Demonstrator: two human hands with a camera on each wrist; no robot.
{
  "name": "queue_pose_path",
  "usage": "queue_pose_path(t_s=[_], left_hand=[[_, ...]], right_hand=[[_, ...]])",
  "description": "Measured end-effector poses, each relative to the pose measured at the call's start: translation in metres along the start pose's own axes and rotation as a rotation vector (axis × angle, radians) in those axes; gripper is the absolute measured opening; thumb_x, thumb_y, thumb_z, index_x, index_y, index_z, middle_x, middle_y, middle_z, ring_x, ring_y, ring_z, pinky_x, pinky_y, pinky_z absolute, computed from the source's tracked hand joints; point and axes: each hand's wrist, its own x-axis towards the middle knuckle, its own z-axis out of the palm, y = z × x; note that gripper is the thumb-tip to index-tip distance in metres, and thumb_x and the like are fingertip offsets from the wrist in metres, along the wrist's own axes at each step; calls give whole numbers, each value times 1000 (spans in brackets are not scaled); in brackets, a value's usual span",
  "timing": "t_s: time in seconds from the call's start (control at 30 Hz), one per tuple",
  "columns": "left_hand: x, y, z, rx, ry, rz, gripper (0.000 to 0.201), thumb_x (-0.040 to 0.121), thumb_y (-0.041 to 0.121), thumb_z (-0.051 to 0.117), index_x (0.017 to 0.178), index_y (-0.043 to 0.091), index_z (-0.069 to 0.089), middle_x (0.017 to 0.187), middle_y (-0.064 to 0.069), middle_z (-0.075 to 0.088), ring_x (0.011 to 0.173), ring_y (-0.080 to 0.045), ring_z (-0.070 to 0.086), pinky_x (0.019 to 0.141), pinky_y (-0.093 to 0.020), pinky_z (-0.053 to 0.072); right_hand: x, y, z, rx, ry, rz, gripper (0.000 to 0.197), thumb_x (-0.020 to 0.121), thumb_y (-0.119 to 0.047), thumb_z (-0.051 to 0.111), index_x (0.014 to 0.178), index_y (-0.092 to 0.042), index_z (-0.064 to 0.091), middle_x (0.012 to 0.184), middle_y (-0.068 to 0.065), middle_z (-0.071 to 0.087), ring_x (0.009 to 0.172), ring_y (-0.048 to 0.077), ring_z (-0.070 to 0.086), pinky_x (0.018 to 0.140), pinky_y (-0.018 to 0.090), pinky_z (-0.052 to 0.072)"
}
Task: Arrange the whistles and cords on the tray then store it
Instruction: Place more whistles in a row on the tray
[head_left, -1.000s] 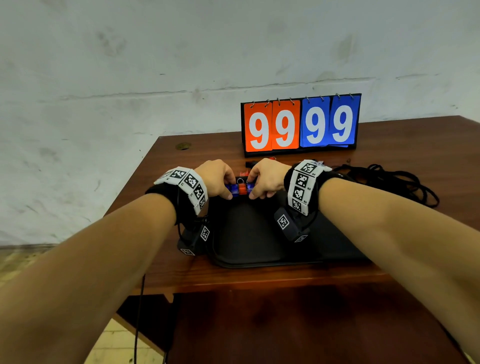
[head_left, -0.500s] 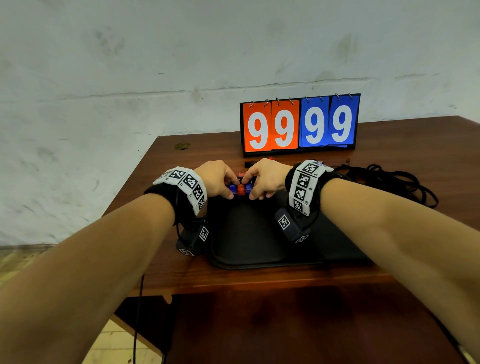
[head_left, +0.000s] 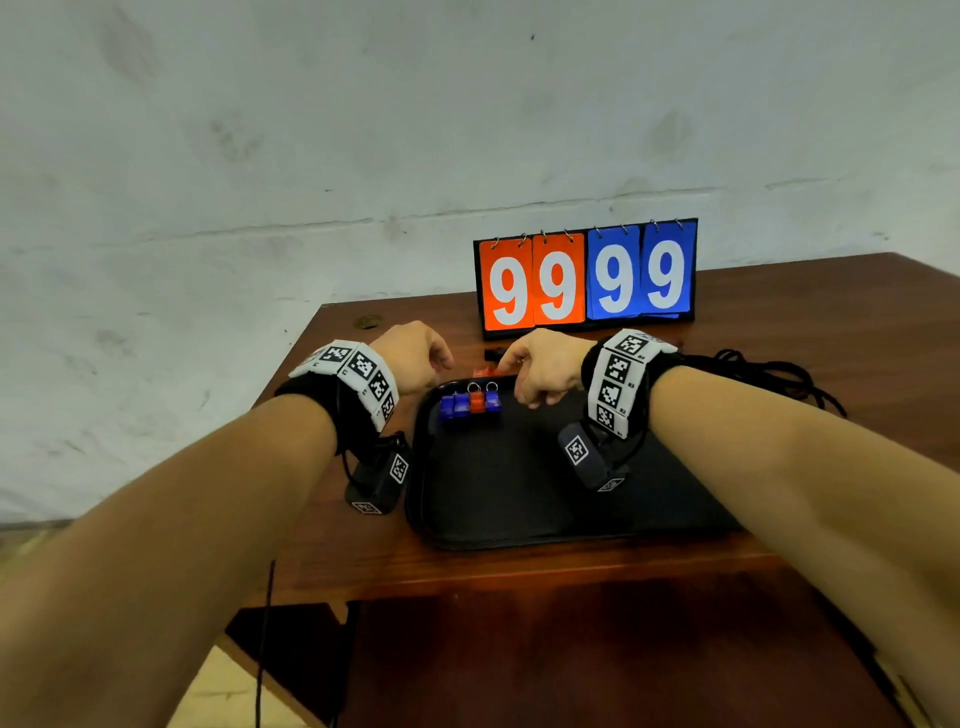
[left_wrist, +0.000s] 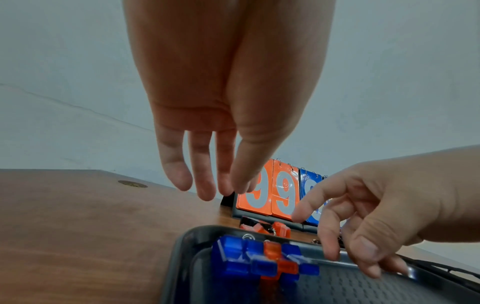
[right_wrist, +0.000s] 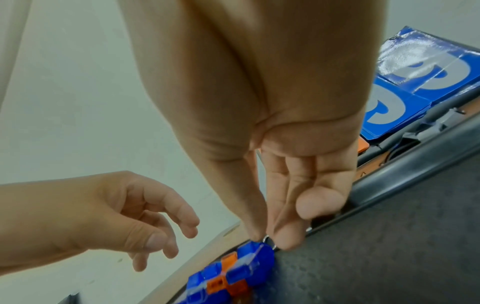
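A row of small whistles (head_left: 470, 404), blue, blue, orange, blue, lies in the far left corner of the black tray (head_left: 519, 493). The left wrist view shows the same whistles (left_wrist: 262, 261) inside the tray (left_wrist: 363, 288) rim. My left hand (head_left: 441, 364) hovers above and to the left of them, fingers relaxed and empty. My right hand (head_left: 527, 397) hangs just right of the row with loosely curled fingers that hold nothing. In the right wrist view its fingertips (right_wrist: 285, 240) are close above the end blue whistle's ring. More orange whistles (left_wrist: 270, 227) lie behind the tray. Black cords (head_left: 758, 374) lie in a pile on the table at the right.
A flip scoreboard (head_left: 587, 280) showing 99 99 stands at the back of the wooden table (head_left: 337, 551), right behind the tray. A black whistle (head_left: 496, 353) lies at its foot. The table's left edge runs close beside the tray.
Both hands have let go of the row of whistles and drawn apart and upward. The row now lies uncovered in the tray's corner.
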Motion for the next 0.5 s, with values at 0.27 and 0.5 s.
queue_pose_path(t_s=[0.27,0.5], left_hand=[[4,32,-4,-20,79,13,27,87,4,63,108,18,72,109,2,68,104,-14,62,94,-29,49],[22,72,4,-29,89,34,20,89,10,62,103,19,72,112,1,67,108,-17,61,98,-34,48]], right_hand=[[-19,12,-26,176,210,-9,38,91,-2,60,126,-15,57,101,6,63,73,16,65,57,23,54],[-41,45,-54,291,362,27,33,91,2,54,121,-11,59,95,12,63,69,16,61,60,28,54]])
